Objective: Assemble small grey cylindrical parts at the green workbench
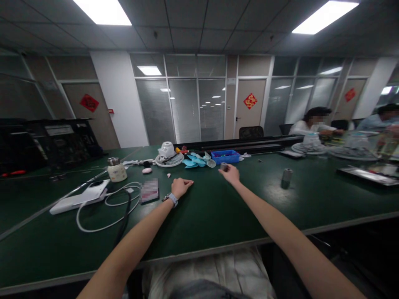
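Note:
My right hand is closed around a small grey metal cylinder, held with the fingertips over the green table. Its lower part is hidden by the fingers. My left hand, with a watch on the wrist, rests low at the table, thumb and fingers pressed together; whatever they hold, if anything, is too small to make out. A similar grey cylinder stands upright on the table to the right of my right hand. Just left of my left hand lies a phone.
Behind my hands lie a white fan body, light-blue fan blades and a blue tray. On the left are a bottle, a white device and looped cables. Co-workers sit at far right.

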